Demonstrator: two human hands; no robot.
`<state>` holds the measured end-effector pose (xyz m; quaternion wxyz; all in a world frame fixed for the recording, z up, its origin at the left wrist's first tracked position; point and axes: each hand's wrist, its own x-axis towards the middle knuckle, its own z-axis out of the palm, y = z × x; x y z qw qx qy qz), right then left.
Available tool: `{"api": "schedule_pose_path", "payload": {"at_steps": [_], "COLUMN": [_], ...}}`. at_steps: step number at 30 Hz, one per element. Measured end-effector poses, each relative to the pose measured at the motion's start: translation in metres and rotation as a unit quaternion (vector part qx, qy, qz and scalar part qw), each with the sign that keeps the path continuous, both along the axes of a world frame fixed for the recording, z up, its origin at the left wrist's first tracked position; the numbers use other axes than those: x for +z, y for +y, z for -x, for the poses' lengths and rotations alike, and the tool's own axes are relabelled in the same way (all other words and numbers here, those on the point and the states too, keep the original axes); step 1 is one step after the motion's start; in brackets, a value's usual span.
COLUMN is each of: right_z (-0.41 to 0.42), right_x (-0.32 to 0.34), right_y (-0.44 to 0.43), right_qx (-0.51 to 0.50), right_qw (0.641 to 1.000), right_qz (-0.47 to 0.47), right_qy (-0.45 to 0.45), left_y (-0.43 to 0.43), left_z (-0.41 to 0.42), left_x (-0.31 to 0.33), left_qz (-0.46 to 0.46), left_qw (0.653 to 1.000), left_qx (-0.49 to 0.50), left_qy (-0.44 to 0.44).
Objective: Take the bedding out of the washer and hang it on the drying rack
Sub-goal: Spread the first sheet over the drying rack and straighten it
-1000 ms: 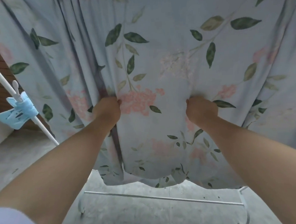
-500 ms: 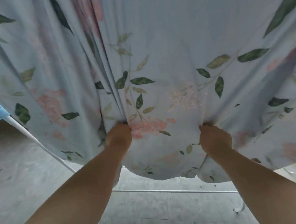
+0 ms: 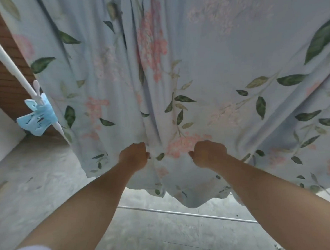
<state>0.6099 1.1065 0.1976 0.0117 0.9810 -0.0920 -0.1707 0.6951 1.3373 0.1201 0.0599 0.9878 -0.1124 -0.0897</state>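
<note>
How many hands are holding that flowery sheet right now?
2. The left hand grips the sheet near its lower edge, left of a pink flower cluster; the right hand grips it at that cluster's right side.

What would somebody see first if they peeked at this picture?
A huge pale blue bedsheet with pink flowers and green leaves hangs across nearly the whole view. Low in the middle, the left hand and right hand each grip a bunch of it. At the left, a bright blue plastic clip sits on a white rack pole.
</note>
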Motion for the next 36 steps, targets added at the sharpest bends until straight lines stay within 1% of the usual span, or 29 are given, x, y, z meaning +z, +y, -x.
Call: {"api": "schedule_pose_path", "payload": {"at_steps": [4,8,11,15,16,18,20,23,27,30,33,35,36], "right_z": [-0.014,-0.033,-0.045,-0.077,-0.084,-0.101,-0.110,-0.122,-0.137,-0.140,-0.144,-0.146,-0.147], "right_x": [0.021,0.038,0.044,0.058,0.063,0.070,0.075,0.072,0.045,0.025,0.022,0.026,0.024], "right_y": [0.066,0.112,0.130,0.141,0.140,0.137,0.133,0.128,0.114,0.106,0.104,0.106,0.112], "right_qx": [0.080,0.116,0.119,0.087,0.080,0.078,0.079,0.063,0.046,0.066,0.069,0.066,0.072], "right_qw": [0.995,0.988,0.984,0.977,0.974,0.971,0.977,0.989,0.992,0.989,0.989,0.992,0.994], "right_qz": [-0.022,-0.023,-0.009,0.019,0.023,0.026,0.031,0.035,0.062,0.099,0.106,0.100,0.082], "right_qy": [-0.055,-0.103,-0.135,-0.192,-0.210,-0.224,-0.198,-0.130,-0.096,-0.087,-0.081,-0.028,0.022], "left_y": [0.052,0.103,0.120,0.121,0.119,0.116,0.113,0.110,0.107,0.108,0.112,0.116,0.122], "left_z": [-0.003,-0.015,-0.027,-0.064,-0.073,-0.091,-0.099,-0.104,-0.104,-0.107,-0.116,-0.119,-0.119], "left_x": [0.027,0.056,0.084,0.127,0.136,0.143,0.137,0.105,0.042,0.009,0.006,0.012,0.015], "left_qz": [0.031,0.062,0.089,0.131,0.126,0.086,0.083,0.134,0.081,0.053,0.033,0.034,0.035], "left_qw": [0.995,0.982,0.975,0.956,0.955,0.958,0.960,0.961,0.973,0.974,0.976,0.975,0.975], "left_qx": [0.070,0.129,0.131,0.171,0.178,0.189,0.196,0.209,0.208,0.221,0.212,0.215,0.214], "left_qy": [-0.067,-0.125,-0.158,-0.199,-0.201,-0.200,-0.183,-0.124,-0.052,0.016,0.043,0.045,0.041]}}
